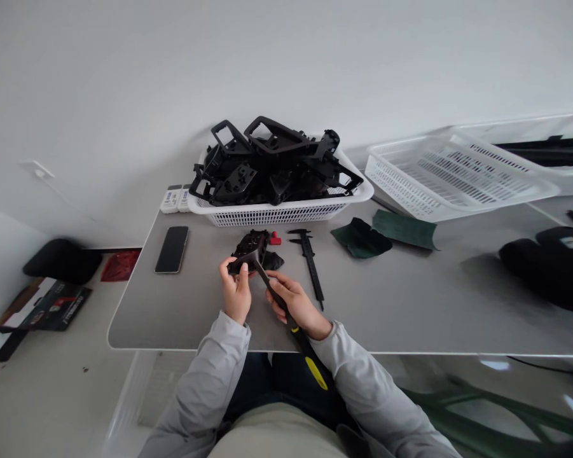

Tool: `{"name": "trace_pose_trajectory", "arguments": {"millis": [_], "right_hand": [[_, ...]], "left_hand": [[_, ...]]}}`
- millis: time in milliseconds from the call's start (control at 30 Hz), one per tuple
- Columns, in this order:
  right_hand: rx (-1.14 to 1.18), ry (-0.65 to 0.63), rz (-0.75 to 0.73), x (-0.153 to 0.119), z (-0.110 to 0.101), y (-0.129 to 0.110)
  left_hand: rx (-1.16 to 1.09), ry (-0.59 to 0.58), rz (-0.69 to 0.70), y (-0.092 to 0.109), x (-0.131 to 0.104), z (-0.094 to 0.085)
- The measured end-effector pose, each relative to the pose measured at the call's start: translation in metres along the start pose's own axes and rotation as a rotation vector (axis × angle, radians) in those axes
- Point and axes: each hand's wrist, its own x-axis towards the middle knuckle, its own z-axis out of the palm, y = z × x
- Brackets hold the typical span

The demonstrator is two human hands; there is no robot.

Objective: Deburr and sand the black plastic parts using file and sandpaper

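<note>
At the gray table (434, 305), file (285, 299) apparently points away-left.

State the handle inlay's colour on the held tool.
The oval inlay is yellow, best seen in the head view.

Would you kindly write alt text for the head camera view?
A person's left hand holds a small black part while the right hand grips a dark, yellow-marked tool, its tip at the part. Nearby on a gray table are a white basket heaped with black parts, a phone and a caliper.
</note>
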Motion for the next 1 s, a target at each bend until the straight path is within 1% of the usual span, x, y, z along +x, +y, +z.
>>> {"name": "trace_pose_trajectory", "arguments": {"millis": [67,167,267,400,533,700,833,1000], "right_hand": [[-0.013,0.000,-0.008,0.0000,0.0001,0.0003],[-0.049,-0.034,0.007,-0.0002,0.0009,0.0012],[-0.057,-0.038,0.016,-0.0006,0.0019,0.0015],[0.004,-0.001,-0.010,-0.0011,0.0011,-0.0010],[0.063,0.043,-0.039,-0.0010,-0.0007,-0.0041],[0.065,0.048,-0.045,0.0001,-0.0008,-0.0031],[0.062,0.046,-0.031,0.0006,0.0001,-0.0014],[0.041,0.035,-0.006,0.0005,0.0012,-0.0004]], "left_hand": [[-0.003,0.000,0.002,0.0007,0.0000,-0.0001],[0.020,0.011,0.013,0.0013,0.0001,-0.0009],[0.019,0.010,-0.004,0.0013,0.0002,-0.0013],[-0.045,0.026,-0.057,0.0043,0.0010,-0.0001],[-0.118,0.077,-0.125,0.0096,0.0031,0.0014],[-0.110,0.117,-0.162,0.0083,0.0058,0.0001],[-0.077,0.106,-0.158,0.0050,0.0065,-0.0017],[-0.090,0.084,-0.179,0.0058,0.0064,-0.0013]]}}
